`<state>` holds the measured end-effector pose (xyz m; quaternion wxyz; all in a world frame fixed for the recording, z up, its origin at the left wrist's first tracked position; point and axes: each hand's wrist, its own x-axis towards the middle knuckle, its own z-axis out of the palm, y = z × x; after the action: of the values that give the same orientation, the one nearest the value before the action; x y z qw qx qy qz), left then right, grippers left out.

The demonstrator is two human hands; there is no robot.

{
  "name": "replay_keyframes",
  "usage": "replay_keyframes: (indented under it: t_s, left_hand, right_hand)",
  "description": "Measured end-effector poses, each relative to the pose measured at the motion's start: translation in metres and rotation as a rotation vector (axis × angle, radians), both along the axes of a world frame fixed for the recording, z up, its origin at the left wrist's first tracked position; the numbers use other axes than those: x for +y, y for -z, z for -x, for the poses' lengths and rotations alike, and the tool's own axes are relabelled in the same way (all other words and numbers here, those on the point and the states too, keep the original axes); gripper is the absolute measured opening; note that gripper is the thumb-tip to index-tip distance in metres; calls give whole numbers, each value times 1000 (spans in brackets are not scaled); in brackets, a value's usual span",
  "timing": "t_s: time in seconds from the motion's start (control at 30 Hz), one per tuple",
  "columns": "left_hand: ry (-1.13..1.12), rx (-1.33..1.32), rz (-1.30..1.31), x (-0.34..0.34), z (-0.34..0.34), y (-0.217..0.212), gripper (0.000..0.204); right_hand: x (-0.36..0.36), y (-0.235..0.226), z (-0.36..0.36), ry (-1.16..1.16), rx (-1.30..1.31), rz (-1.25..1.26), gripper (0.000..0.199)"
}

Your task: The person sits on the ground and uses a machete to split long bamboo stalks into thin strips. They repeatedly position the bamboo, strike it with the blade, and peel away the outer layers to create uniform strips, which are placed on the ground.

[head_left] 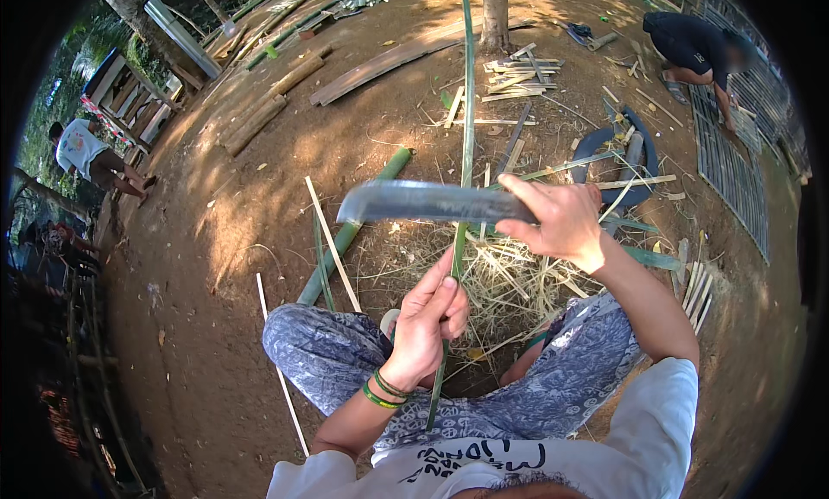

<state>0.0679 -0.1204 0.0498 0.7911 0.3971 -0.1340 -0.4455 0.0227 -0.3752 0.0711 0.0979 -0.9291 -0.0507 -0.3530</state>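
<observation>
My left hand (429, 313) is closed around a long green bamboo strip (468, 110). The strip runs from my lap up past the top of the view. In my right hand (557, 218) is a machete (423, 202), its broad blade pointing left and lying across the strip just above my left hand. The machete's handle is mostly hidden by my fingers. Under both hands, between my knees, lies a heap of pale bamboo shavings (509, 279). A green bamboo pole (350, 231) rests on the ground to the left of the blade.
Split bamboo sticks (522, 72) are piled near a tree trunk (495, 15). A black curved rubber piece (643, 154) lies right of my hands. One person (704, 50) bends over a slatted bamboo panel (734, 171) at far right; another person (86, 149) stands far left. Logs (276, 97) lie beyond.
</observation>
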Motion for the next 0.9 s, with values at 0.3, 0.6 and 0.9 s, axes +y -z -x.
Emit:
replay_keyframes:
  t_s: [0.3,0.6,0.9]
  left_hand:
    - [69,111,52,4,-3,-3,48]
    - [83,255,113,1,-11,-2,44]
    - [54,72,28,-7,-9,-7,46]
  right_hand:
    - [9,-8,4,62,150,-86,58]
    - [24,4,11,-122,194,-49,65]
    - [35,7,13,-215,157,-29,65]
